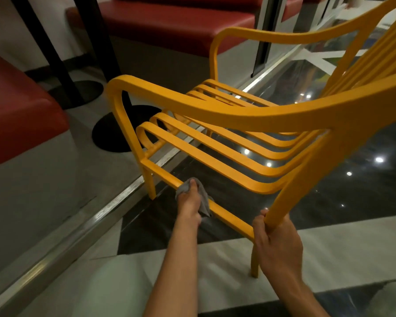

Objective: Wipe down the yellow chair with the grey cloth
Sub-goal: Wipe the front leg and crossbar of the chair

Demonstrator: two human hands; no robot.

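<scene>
yellow chair (238, 115) facing upper-left, left hand (190, 202) grip pressing grey cloth (204, 197) on side rail, right hand (277, 239) grip clasping rear leg

Slatted yellow chair (249, 115), grey cloth (204, 200) bunched against its lower side rail

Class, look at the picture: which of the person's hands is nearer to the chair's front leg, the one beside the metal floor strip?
The left hand, holding the grey cloth on the lower side rail, is nearer the front leg. The right hand grips the rear leg, at the rail's other end.
</scene>
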